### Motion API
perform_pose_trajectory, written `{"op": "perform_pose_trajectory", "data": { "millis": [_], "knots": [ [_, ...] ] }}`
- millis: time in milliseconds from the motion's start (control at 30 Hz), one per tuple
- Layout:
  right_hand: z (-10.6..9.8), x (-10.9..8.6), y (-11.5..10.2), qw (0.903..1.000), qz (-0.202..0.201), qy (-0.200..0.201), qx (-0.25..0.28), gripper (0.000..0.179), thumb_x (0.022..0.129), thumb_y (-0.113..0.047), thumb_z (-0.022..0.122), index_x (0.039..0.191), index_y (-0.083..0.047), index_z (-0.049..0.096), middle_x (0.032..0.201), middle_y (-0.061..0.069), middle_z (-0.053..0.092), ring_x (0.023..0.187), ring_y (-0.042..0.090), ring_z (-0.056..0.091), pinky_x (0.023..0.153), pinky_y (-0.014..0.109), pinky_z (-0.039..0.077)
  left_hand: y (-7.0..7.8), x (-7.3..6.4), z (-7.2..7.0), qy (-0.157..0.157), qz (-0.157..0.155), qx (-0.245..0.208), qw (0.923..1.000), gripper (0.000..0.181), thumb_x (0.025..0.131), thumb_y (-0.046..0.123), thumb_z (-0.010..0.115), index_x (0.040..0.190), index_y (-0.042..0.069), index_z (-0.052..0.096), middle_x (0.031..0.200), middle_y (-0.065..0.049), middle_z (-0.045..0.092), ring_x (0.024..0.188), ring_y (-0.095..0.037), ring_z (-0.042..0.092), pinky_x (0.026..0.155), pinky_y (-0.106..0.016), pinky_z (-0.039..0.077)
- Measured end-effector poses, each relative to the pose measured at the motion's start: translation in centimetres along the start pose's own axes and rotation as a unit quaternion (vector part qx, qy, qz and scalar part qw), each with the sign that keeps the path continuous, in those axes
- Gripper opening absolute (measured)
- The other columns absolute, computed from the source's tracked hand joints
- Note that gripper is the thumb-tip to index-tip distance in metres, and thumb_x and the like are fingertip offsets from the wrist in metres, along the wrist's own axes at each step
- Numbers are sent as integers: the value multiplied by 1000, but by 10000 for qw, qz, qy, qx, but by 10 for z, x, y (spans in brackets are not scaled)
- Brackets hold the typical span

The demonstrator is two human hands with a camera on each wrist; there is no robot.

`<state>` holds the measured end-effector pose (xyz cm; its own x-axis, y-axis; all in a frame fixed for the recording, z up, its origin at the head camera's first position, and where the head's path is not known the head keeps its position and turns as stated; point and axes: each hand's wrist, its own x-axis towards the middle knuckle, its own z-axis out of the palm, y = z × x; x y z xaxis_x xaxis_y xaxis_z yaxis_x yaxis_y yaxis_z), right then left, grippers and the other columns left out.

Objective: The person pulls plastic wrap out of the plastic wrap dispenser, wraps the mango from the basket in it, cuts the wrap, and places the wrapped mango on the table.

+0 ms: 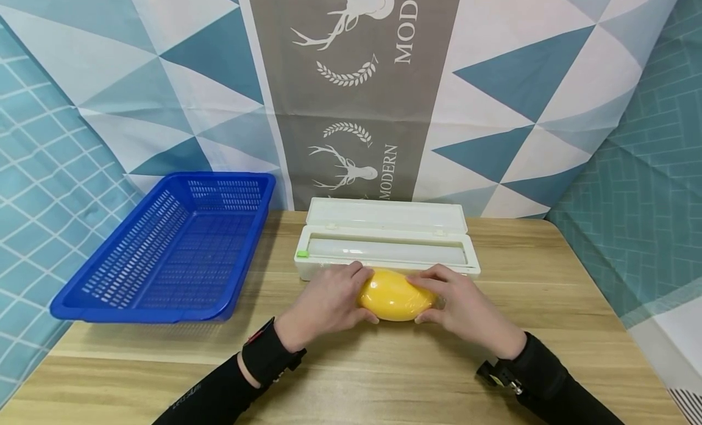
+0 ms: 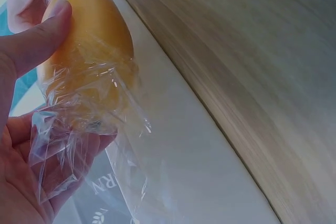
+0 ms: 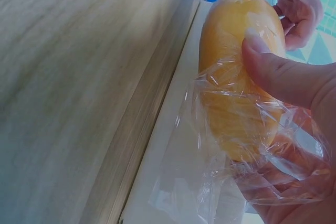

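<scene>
Both hands hold a smooth yellow mango (image 1: pixel 397 296) between them, just in front of a white cling film box. Clear cling film (image 2: pixel 113 90) covers the fruit and bunches loosely at its ends. My left hand (image 1: pixel 334 297) grips the left end, thumb on the near side and fingers on the far side. At the other end my right hand (image 1: pixel 466 306) pinches it the same way. Loose film hangs over the fingers of both hands in the wrist views. Behind them, the cling film box (image 1: pixel 308 270) has its lid (image 1: pixel 384 216) raised, showing a roll (image 1: pixel 384 251) inside.
A blue plastic basket (image 1: pixel 241 291) with perforated sides stands at the left of the wooden table (image 1: pixel 384 376). A small green piece (image 1: pixel 302 253) sits on the box's left end. Patterned cloth (image 1: pixel 362 108) hangs at the table's back edge.
</scene>
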<state>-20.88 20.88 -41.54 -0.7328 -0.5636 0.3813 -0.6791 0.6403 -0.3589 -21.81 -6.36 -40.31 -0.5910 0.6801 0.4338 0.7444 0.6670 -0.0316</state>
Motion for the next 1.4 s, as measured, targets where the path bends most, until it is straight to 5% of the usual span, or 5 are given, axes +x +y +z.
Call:
{"op": "perform_pose_trajectory", "data": {
  "millis": [533, 933, 1400],
  "knots": [
    [2, 1, 0, 9997, -78, -128, -212, 66, 66, -44, 77, 126, -23, 57, 114, -10, 51, 101, 7, 50, 82, 27, 45, -2, 0, 3, -42, -211, -332, 9992, 72, 62, 65, 70, 107, 9, 60, 90, 3, 60, 71, -7, 54, 64, -22, 46],
    [4, -2, -4, 9964, -310, -548, -576, 87, 65, -49, 76, 138, -14, 44, 126, -1, 44, 110, 13, 45, 91, 30, 40, -6, -1, 6, -196, -608, -802, 9947, 74, 61, 68, 68, 110, 14, 62, 90, 7, 61, 71, -5, 53, 60, -22, 43],
    [6, -1, -6, 9970, -42, -518, -582, 81, 69, -44, 75, 138, -16, 43, 127, -2, 47, 109, 12, 47, 92, 31, 40, -13, -1, 9, -267, -693, -1180, 9902, 67, 63, 73, 62, 104, 19, 63, 80, 16, 54, 65, -2, 47, 55, -20, 38]
  ]
}}
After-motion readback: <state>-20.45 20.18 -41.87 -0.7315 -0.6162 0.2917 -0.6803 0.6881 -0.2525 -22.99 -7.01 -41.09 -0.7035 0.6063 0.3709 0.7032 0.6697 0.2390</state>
